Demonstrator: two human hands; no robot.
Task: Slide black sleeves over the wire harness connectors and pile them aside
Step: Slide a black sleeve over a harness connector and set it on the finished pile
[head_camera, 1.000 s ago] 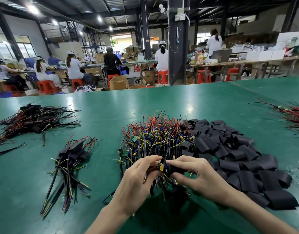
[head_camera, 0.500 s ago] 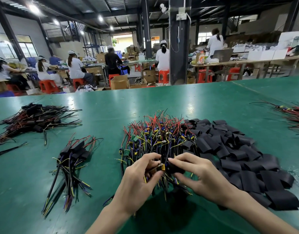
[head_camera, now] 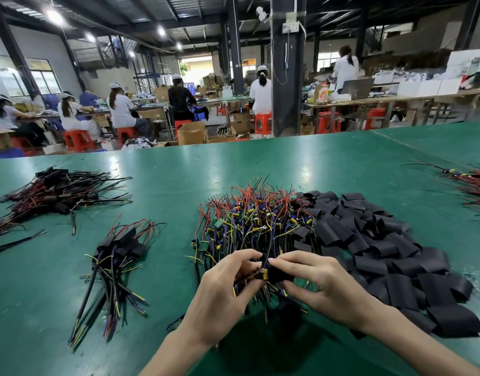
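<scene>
Evidently this is mid-fit. The left hand (head_camera: pixel 222 297) pinches a harness by its connector (head_camera: pixel 263 275) between thumb and fingers. The right hand (head_camera: pixel 325 289) pinches a black sleeve (head_camera: pixel 278 274) by its sides, with the mouth turned toward the connector. The two parts touch between the fingertips. Fingers cover much of the joint, so I cannot tell how far the sleeve has gone on. Holding each part close to its meeting end likely keeps both stiff and lined up. The harness wires hang loose below the hands.

The stock seems laid out to keep reaches short. The heap of bare harnesses (head_camera: pixel 255 221) lies just beyond both hands, so the left hand can take the next one. The spread of loose sleeves (head_camera: pixel 382 251) runs beside and beyond the right hand, touching the harness heap on that side, which suits the hand that does the sleeving. The small finished bundle (head_camera: pixel 116 256), its connectors already covered in black, lies well to the outside of the left hand on the green desk (head_camera: pixel 179 180). A larger dark bundle (head_camera: pixel 57 194) sits farther out the same way. More red-wired harnesses (head_camera: pixel 472 185) lie far beyond the right hand.

Judging by the size of the bare heap against the finished bundle, much of the task remains. The next move probably calls for a straight push along the connector's axis, since a tilted sleeve could snag on the wires.
</scene>
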